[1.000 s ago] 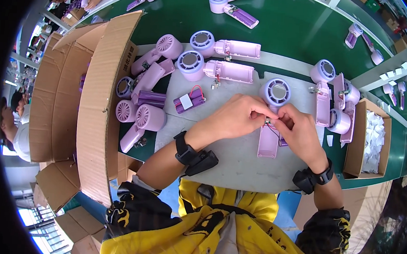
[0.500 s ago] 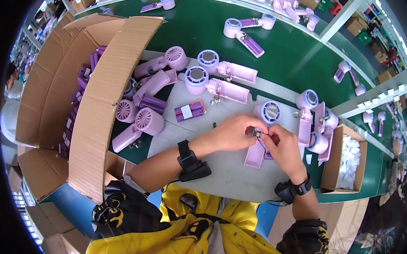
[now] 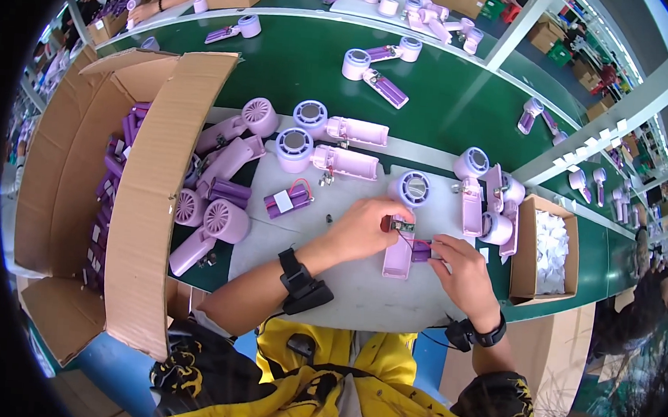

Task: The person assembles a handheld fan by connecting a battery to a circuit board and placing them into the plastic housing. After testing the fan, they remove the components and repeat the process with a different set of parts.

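Note:
A lilac handheld fan lies in front of me, its open handle shell pointing toward me. My left hand pinches a small green circuit board over the top of that shell. Thin red and dark wires run from the board toward my right hand, whose thumb and forefinger close on them. Beneath those fingers, beside the shell, a purple battery pack shows in part. Another battery pack with a white label and red wire lies on the grey mat to the left.
A big cardboard box of purple battery packs stands at left. Several fans are heaped beside it, and two open-handled fans lie beyond. More fans and a small box of white paper pieces are at right.
My hands have moved apart: the right has drawn to the right with the wires, while the left keeps the circuit board. The whole view has shifted slightly.

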`<state>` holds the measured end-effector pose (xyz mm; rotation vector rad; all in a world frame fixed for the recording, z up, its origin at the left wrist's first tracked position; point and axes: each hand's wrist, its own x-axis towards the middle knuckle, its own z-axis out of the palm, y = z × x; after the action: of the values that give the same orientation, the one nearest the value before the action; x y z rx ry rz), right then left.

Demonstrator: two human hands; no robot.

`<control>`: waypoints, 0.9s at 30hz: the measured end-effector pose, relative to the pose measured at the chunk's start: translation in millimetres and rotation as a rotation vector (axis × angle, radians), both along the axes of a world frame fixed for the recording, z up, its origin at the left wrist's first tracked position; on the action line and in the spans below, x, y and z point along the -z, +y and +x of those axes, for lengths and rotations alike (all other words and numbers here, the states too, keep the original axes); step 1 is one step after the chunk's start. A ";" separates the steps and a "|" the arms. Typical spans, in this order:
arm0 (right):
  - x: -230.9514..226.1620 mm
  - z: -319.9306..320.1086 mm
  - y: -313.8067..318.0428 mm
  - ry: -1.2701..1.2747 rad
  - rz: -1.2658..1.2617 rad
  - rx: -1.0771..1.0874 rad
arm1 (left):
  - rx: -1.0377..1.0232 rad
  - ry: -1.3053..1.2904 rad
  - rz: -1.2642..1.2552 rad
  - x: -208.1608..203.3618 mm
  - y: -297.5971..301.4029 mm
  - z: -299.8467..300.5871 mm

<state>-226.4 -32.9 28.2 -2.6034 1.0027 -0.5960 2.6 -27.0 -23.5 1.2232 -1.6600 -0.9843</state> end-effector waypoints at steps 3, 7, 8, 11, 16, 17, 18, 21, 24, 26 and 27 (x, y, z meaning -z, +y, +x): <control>1.0 -1.4 4.1 0.000 -0.007 0.046 | 0.010 0.007 0.012 0.2 1.8 3.1; 0.6 0.2 2.1 0.031 0.011 0.015 | 0.025 0.012 0.050 -1.2 2.5 7.6; -0.5 1.4 0.8 0.074 -0.010 -0.007 | 0.025 0.010 0.061 -1.6 2.5 8.9; -1.4 4.9 -0.3 0.151 -0.042 -0.045 | 0.040 0.020 0.057 -3.0 3.5 7.9; -4.2 13.3 1.1 0.322 -0.158 -0.086 | -0.002 0.050 0.124 -3.1 3.8 5.6; -4.3 14.3 1.5 0.333 -0.158 -0.084 | -0.004 0.050 0.129 -2.6 4.3 5.1; -4.0 14.9 1.4 0.345 -0.159 -0.082 | -0.010 0.050 0.126 -2.4 4.4 4.4; -0.5 10.7 -5.2 0.278 -0.105 -0.039 | -0.025 0.054 0.124 -2.0 3.3 2.2; -6.6 6.9 -8.8 0.195 -0.037 -0.039 | -0.036 0.069 0.129 -2.0 4.0 2.7; -12.8 4.2 -10.6 0.097 0.047 -0.069 | -0.038 0.065 0.125 -2.2 4.3 1.4; -11.4 1.7 -11.0 0.097 0.048 -0.077 | -0.034 0.059 0.117 -2.6 4.3 0.8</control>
<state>-224.7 -43.9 39.6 -2.6372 0.9278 -0.4258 3.4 -22.7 -20.9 1.2826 -1.5499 -1.0990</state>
